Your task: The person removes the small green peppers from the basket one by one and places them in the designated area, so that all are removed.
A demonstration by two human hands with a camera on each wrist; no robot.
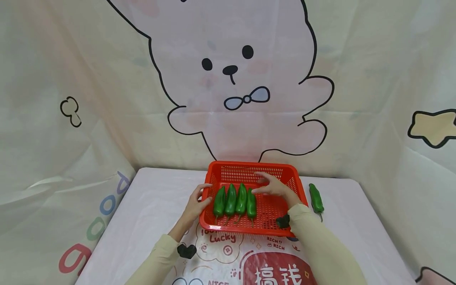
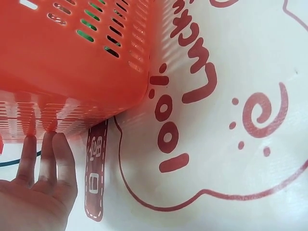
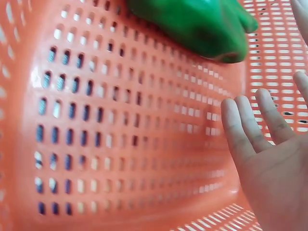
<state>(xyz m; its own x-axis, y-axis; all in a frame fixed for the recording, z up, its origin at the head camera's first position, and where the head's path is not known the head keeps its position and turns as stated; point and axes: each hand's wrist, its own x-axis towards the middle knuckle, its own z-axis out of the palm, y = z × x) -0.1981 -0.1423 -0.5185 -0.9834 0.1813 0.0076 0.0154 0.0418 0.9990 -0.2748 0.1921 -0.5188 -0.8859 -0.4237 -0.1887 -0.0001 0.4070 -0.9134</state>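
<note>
Several green peppers (image 1: pixel 241 200) lie side by side in the left half of a red plastic basket (image 1: pixel 265 231), stems toward the near side. My left hand (image 1: pixel 195 204) is at the basket's left side. In the left wrist view, the fingertips of that left hand (image 2: pixel 41 185) touch the outside of the slotted wall. Inside the basket, my right hand (image 1: pixel 272 187) hovers just right of the rightmost pepper, holding nothing. The right wrist view shows the right hand (image 3: pixel 279 159) with fingers spread, below and apart from a green pepper (image 3: pixel 197 26).
One more green pepper (image 1: pixel 316 198) lies on the white table (image 1: pixel 342 221), right of the basket. A printed mat (image 1: pixel 221 261) with red lettering lies in front of the basket. Behind the table hangs a cloth backdrop (image 1: pixel 278 126) with a cartoon bear.
</note>
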